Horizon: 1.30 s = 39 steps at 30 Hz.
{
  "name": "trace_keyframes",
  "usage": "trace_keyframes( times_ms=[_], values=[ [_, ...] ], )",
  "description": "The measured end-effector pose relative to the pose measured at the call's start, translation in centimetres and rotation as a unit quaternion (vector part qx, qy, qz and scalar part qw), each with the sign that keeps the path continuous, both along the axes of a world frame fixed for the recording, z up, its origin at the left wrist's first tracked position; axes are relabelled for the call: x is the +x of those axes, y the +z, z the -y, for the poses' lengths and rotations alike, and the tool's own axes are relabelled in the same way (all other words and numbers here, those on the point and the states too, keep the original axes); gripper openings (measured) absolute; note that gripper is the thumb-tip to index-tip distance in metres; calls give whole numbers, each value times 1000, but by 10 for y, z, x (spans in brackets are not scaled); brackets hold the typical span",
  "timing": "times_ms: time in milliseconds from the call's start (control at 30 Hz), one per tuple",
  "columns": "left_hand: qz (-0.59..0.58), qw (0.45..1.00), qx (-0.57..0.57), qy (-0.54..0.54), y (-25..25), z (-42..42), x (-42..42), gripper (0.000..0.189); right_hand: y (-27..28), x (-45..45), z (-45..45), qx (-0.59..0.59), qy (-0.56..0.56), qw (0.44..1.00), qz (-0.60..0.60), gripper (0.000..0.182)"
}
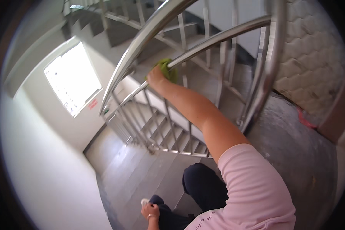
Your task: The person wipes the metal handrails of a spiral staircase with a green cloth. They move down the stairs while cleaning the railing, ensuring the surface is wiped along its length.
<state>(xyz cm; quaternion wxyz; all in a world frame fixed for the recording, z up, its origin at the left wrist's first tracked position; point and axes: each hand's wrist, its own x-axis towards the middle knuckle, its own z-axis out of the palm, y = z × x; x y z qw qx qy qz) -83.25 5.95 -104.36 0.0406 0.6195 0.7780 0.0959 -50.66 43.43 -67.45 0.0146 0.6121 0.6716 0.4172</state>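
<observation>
A green cloth (pixel 172 74) is wrapped around the lower metal handrail (pixel 218 38) of a staircase. My right hand (pixel 156 76), at the end of my outstretched arm, is closed on the cloth and the rail beneath it. Down near my leg, at the bottom of the picture, is my left hand (pixel 151 211), with a bracelet at the wrist. Its fingers are curled, and whether they hold anything cannot be told. Above the lower rail curves a thicker, shiny metal handrail (pixel 138 36).
Metal balusters (pixel 168 115) stand below the rail, with descending stairs (pixel 172 135) beyond them. More stairs rise at the top. A white wall (pixel 51 172) and a bright window (pixel 73 77) are at left; a quilted mattress (pixel 310 57) leans at right.
</observation>
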Motion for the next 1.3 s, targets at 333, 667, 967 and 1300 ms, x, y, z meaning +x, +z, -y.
trace_keyframes(
  times_ms=[333,667,967,1300],
  values=[
    [72,996,-49,-26,16,23,-1,30,105,140,198,217,133,964,74,22],
    [85,992,-87,14,-16,28,-26,40,165,144,378,457,223,860,-46,34],
    [33,996,-77,-23,-6,29,-22,34,83,200,351,410,179,873,-193,54],
    [46,997,-61,-28,-33,27,-42,26,316,192,324,651,241,720,-12,44]
  ],
)
